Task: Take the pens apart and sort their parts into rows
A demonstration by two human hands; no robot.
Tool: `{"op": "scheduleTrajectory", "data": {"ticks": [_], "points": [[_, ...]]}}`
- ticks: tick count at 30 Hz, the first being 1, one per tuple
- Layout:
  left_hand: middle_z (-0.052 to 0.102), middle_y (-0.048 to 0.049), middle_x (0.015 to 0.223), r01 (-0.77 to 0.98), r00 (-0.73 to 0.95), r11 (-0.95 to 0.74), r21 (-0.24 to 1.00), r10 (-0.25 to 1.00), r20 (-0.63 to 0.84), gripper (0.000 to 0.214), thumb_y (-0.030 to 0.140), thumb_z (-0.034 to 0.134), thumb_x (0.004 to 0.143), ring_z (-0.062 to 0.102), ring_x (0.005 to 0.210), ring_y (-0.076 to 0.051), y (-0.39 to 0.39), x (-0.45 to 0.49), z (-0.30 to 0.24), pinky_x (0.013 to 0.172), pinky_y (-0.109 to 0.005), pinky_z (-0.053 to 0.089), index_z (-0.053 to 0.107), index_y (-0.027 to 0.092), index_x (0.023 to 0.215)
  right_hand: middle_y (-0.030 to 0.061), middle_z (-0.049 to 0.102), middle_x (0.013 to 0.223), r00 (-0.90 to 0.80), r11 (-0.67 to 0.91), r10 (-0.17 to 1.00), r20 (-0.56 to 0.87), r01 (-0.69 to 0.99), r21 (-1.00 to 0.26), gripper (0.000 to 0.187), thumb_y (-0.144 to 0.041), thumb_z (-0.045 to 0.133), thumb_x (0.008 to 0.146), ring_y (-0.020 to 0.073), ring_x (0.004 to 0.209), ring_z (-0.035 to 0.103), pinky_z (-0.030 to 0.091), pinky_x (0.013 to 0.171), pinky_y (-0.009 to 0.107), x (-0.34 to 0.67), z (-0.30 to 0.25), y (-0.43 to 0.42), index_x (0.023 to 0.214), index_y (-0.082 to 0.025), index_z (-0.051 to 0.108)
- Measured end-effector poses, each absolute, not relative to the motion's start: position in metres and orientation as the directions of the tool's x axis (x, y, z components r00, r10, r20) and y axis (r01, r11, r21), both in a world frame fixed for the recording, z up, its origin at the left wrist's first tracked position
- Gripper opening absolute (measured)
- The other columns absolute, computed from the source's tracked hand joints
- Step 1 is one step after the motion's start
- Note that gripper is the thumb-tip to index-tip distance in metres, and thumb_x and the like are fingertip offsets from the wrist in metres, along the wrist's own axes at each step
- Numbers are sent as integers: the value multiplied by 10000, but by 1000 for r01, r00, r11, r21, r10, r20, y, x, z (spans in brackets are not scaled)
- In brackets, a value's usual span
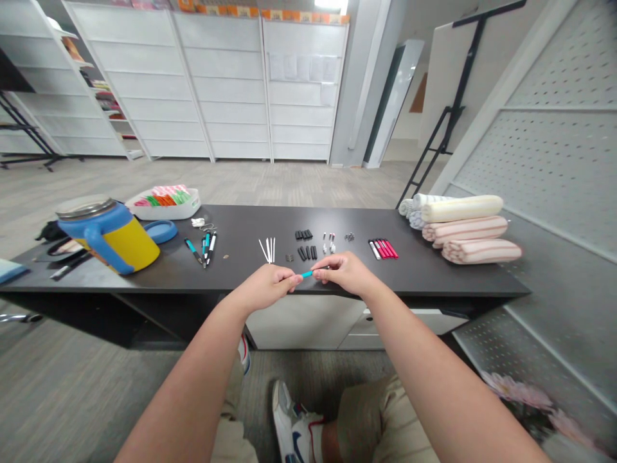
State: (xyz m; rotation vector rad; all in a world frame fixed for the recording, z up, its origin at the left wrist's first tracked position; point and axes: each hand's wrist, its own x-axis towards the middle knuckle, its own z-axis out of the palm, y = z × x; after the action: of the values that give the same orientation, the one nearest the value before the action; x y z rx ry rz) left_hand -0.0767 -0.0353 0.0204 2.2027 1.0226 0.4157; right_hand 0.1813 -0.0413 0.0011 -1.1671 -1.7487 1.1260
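Note:
A turquoise pen barrel (307, 274) spans the gap between my two hands, just above the table's front edge. My left hand (272, 285) is closed on its left end. At the other end, my right hand (343, 271) pinches the barrel, and a dark piece shows between its fingers. Thin white refills (270, 249) lie beyond my left hand. Black grips (307, 252) and short black pieces (303, 235) are lined up past my fingers. Small silvery and clear parts (330, 247) sit nearby, with tiny springs (290, 258) to their left.
Red and white barrels (384, 249) lie right of my hands, before rolled towels (475, 228). Several pens (208, 247) lie left, near a blue-yellow jug (113, 235), its blue lid (160, 231) and a white tray (190, 204). The dark table (241, 222) has white drawers (299, 321) underneath.

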Motion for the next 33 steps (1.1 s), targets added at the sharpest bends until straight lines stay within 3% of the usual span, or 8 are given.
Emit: {"op": "scheduleTrajectory", "data": {"ticks": [17,26,33], "points": [[511,22,580,531,609,-338,777,790,-72,563,674,466,950,401,523,-110,-40,-86,24,510,-231,276,601,176,725,72,794,819,-275,109,960,58,174,-979,402,-458,866,701,167,662,690,564,673,302,182,-4,-41,983,-175,827],[484,36,559,519,600,-283,806,792,-109,561,681,487,942,371,501,-103,-37,-89,23,498,-228,272,637,172,757,71,795,851,-242,134,966,95,151,-979,404,-488,851,730,149,653,677,544,674,289,185,-8,-38,991,-181,820],[575,17,629,536,602,-402,742,798,-2,508,599,462,979,478,582,-128,-38,-83,19,570,-231,332,745,183,905,35,767,794,-393,237,913,106,301,-924,627,-464,890,700,126,593,608,441,553,235,179,-4,-39,1243,-188,741]]}}
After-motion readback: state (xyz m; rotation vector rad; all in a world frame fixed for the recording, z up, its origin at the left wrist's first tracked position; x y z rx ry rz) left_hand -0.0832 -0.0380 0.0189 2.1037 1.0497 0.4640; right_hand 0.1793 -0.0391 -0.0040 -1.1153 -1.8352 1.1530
